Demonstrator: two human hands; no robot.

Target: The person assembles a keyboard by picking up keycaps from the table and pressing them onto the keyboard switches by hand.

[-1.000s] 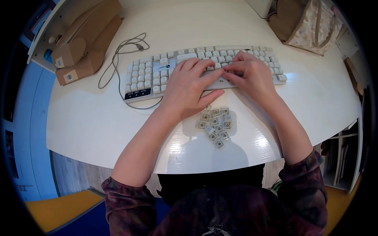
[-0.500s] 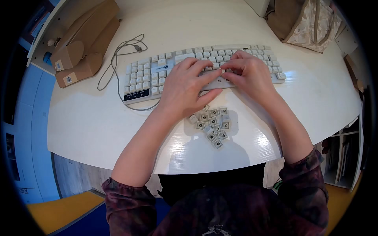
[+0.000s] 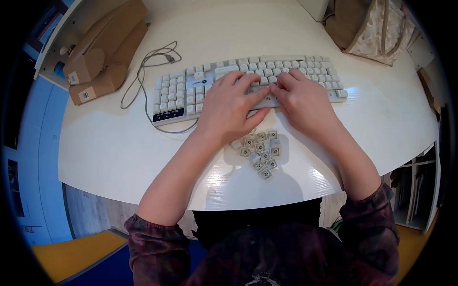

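A white keyboard (image 3: 305, 71) lies on the table, and a row of its keys nearest me is bare of caps. Across its middle rests my left hand (image 3: 231, 102), fingers spread, the index finger reaching toward the other hand's fingertips. My right hand (image 3: 303, 97) is pinched closed over the bare row; whatever sits between its thumb and finger is hidden. Several loose keycaps (image 3: 260, 147) lie in a small heap in front of the keyboard, most with their hollow undersides up.
The keyboard's grey cable (image 3: 139, 78) loops on the left of the white table (image 3: 119, 148). Behind it stands a brown cardboard holder (image 3: 102, 57). A brown and patterned bag (image 3: 377, 33) sits at the back right. Shelves (image 3: 415, 190) are below on the right.
My right hand has drawn slightly toward me, and its raised fingers have curled lower over the keys. My left hand keeps its place on the keyboard. The view has shifted slightly.
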